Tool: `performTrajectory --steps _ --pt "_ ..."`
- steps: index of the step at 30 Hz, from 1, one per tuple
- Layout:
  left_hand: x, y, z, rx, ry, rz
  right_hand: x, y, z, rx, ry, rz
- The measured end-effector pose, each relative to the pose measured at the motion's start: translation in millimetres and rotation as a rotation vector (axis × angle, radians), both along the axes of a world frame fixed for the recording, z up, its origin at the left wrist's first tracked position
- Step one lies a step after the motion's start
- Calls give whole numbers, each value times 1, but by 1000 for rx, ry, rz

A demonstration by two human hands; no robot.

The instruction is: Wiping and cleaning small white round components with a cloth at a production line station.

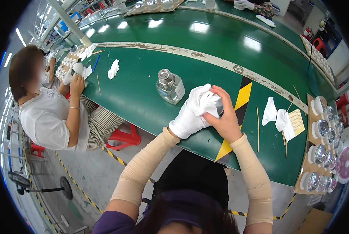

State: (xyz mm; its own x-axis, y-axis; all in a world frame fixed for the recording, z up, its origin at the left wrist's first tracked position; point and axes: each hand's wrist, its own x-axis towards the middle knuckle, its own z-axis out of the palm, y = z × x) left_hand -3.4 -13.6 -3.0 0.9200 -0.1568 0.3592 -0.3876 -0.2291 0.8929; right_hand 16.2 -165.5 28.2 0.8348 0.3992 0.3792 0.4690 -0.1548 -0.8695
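Grip check: my gloved left hand (190,115) cups a small round part (217,109), mostly hidden, over the near edge of the green counter (143,78). Right hand (223,119), bare, pinches a white cloth (207,100) against that part, fingers clenched on it. Glass dispenser bottle (170,86) with metal cap sits just left and far of my hands. White wipes (276,117) and thin wooden sticks (257,128) lie right. Tray of shiny reflector cups (323,150) far right. Another person (45,105) works at left.
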Motion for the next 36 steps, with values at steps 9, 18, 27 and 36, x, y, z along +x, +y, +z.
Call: performTrajectory --steps 9,18,27,36 --pt "1 -9 10 -665 361 -127 15 22 -6 158 83 -148" --pt "-3 -6 7 41 -30 91 98 -10 -20 -362 171 -193" --pt "-6 2 3 -6 74 100 16 -16 18 -38 -495 -37" --pt "2 -10 4 12 -78 122 61 -3 -1 -101 219 -30"
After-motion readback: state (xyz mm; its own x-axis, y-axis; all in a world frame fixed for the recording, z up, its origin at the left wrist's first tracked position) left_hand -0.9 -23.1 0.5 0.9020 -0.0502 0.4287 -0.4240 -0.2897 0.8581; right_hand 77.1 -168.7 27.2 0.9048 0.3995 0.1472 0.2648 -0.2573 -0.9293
